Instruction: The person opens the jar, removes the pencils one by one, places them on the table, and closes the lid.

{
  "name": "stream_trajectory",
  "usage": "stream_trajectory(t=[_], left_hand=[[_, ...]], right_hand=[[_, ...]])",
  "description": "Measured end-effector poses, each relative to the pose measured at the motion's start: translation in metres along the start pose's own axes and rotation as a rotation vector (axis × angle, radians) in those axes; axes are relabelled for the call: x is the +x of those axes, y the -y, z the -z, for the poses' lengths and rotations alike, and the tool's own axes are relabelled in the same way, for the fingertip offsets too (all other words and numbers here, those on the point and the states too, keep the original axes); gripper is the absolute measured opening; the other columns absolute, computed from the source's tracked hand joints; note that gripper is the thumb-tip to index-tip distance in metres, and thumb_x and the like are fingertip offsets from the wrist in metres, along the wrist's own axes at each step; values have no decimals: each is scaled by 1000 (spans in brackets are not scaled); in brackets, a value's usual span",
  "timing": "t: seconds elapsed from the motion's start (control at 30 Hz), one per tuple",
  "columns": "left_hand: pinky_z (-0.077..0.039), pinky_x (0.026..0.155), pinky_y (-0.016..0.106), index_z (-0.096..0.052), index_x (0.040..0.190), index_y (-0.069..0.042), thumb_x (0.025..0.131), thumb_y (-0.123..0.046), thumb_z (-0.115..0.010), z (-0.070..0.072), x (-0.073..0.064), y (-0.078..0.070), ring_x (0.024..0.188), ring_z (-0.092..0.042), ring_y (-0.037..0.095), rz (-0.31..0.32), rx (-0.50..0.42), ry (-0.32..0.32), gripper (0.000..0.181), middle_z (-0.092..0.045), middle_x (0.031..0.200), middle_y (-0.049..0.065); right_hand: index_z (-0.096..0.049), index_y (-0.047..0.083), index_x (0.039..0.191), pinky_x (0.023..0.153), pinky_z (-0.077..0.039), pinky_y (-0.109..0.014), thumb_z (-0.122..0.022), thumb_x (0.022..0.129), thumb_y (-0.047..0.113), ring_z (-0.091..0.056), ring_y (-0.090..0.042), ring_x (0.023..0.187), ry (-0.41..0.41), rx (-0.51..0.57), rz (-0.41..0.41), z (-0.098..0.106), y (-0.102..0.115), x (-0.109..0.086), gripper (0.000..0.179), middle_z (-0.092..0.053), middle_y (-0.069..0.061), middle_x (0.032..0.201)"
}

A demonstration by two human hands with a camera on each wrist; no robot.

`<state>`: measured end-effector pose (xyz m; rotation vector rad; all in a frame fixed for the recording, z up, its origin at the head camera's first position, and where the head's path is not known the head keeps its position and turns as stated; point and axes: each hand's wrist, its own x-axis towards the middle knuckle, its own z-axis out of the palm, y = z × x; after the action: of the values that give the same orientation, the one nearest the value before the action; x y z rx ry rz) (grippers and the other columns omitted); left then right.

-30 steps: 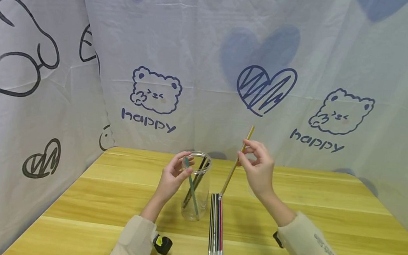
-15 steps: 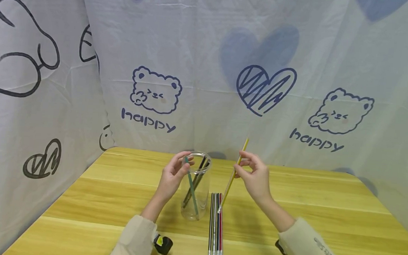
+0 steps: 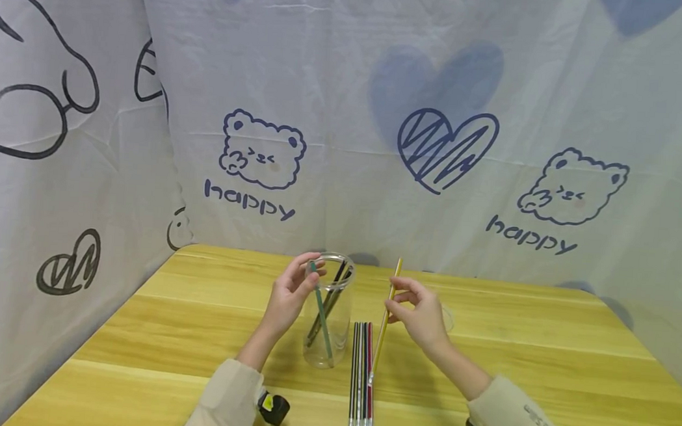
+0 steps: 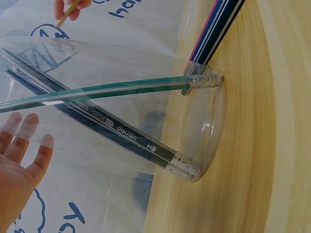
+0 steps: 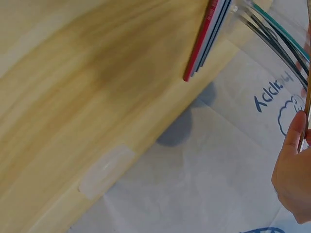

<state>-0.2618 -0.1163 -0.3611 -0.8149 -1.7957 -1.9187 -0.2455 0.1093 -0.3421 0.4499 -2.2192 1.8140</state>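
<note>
My left hand (image 3: pixel 289 298) holds a clear jar (image 3: pixel 340 324) near its rim, fingers and thumb about the wall. The jar stands upright on the table. Inside, a green pencil (image 4: pixel 131 90) leans across two dark pencils (image 4: pixel 121 128), metal ends down. My right hand (image 3: pixel 419 312) pinches a yellow pencil (image 3: pixel 385 326) between thumb and fingers, its eraser end hanging low by the red pencil (image 3: pixel 370 345). That one lies at the right of a tidy row of several pencils (image 3: pixel 359 377), just right of the jar, metal ends toward me.
Wooden tabletop (image 3: pixel 542 382) spreads around both hands. A translucent round disc (image 5: pixel 107 170) lies near the far edge, right of the pencils. White cloth with bear and heart drawings (image 3: pixel 347 109) hangs behind and at the left. Black wrist devices (image 3: pixel 273 409) sit at both cuffs.
My right hand has come down and slightly left with the yellow pencil. Its eraser end has moved nearer to me along the row. The left hand and jar have stayed put.
</note>
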Motion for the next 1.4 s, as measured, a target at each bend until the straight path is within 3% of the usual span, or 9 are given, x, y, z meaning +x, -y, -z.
stream_trajectory(t=[0.27, 0.67, 0.93, 1.4], left_hand=[[-43, 88, 37, -43, 123, 0, 90, -4, -46, 0, 0, 0, 105, -49, 42, 13, 8, -1, 34, -52, 117, 24], [-42, 90, 38, -42, 125, 0, 90, -4, -45, 0, -1, 1, 106, -48, 42, 23, 9, 10, 34, -50, 118, 26], [-42, 89, 40, -43, 125, -1, 91, -6, -46, 0, -1, 0, 106, -49, 41, 18, 20, 9, 34, -51, 118, 25], [-42, 89, 40, -42, 124, 1, 90, -3, -45, 0, 0, 0, 106, -47, 44, 11, 14, 6, 34, -50, 117, 26]], right_hand=[[-50, -10, 116, 56, -53, -36, -60, 75, -15, -56, -18, 73, 24, -24, -59, -2, -10, -5, 42, -53, -22, 108], [-45, -11, 120, 50, -52, -33, -59, 71, -18, -57, -18, 65, 56, -49, -166, -4, -20, -13, 52, -55, -21, 98], [-40, -14, 121, 51, -52, -35, -59, 69, -20, -57, -19, 64, 134, -63, -228, -3, -30, -16, 56, -54, -25, 95], [-41, -15, 119, 48, -52, -33, -60, 65, -21, -54, -16, 54, 205, -182, -293, -9, -42, -15, 58, -51, -18, 83]])
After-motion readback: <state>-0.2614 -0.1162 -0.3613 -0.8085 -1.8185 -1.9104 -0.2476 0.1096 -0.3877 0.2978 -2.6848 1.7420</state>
